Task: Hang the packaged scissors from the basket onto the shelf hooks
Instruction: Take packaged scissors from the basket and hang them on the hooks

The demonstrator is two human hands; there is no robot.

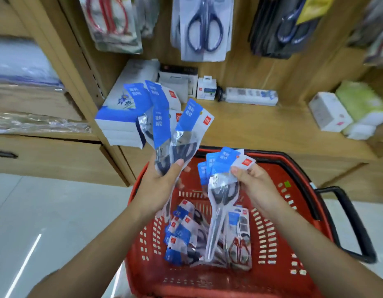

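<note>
My left hand (162, 179) grips a fanned bunch of blue-and-white scissor packs (164, 117) by their lower ends, raised above the basket's far left rim. My right hand (250, 181) pinches a second, smaller bunch of scissor packs (220, 186) near their blue header cards, with the blades hanging down into the basket. The red basket (278, 211) sits below both hands and holds several more scissor packs (186, 235), one with red handles (240, 246). On the wooden back panel above hang packaged scissors (204, 29); the hooks themselves are hidden.
A wooden shelf ledge (261, 125) behind the basket carries stacked white-and-blue boxes (121, 117), small stationery boxes (205, 88) and white and green boxes (345, 110) at the right. The basket's black handle (354, 224) juts right. Wooden drawers (46, 158) stand left above pale floor tiles.
</note>
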